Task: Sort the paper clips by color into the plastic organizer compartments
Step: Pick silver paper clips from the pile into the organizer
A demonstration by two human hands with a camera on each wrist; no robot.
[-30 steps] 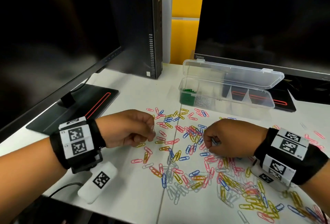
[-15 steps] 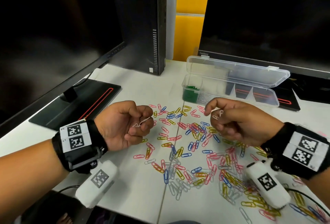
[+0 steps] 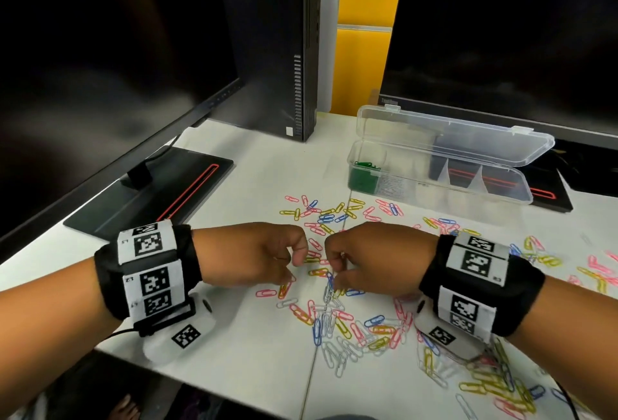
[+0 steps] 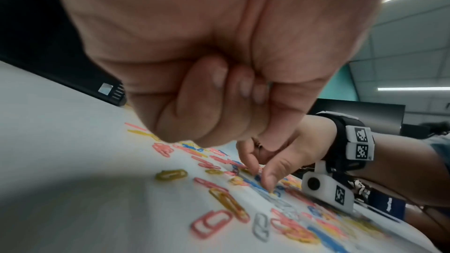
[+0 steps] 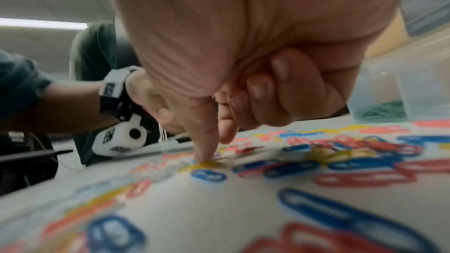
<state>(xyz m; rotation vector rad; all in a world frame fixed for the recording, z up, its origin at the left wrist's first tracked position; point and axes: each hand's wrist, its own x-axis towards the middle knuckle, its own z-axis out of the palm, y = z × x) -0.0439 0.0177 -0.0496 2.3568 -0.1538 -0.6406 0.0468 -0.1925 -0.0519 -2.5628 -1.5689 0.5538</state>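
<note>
Loose paper clips in pink, yellow, blue and white lie scattered on the white desk. The clear plastic organizer stands open at the back right, with green clips in its left compartment and white clips beside them. My left hand is curled into a fist low over the pile; a thin white clip hangs from it in the right wrist view. My right hand is close beside it, thumb and forefinger tips pinching down at clips on the desk, other fingers curled.
A dark monitor with its black stand base fills the left, a PC tower stands behind, and a second monitor is behind the organizer. The desk's front edge runs below my wrists.
Both hands, each with a white clip and raised apart half a second ago, have come down and together onto the middle of the pile.
</note>
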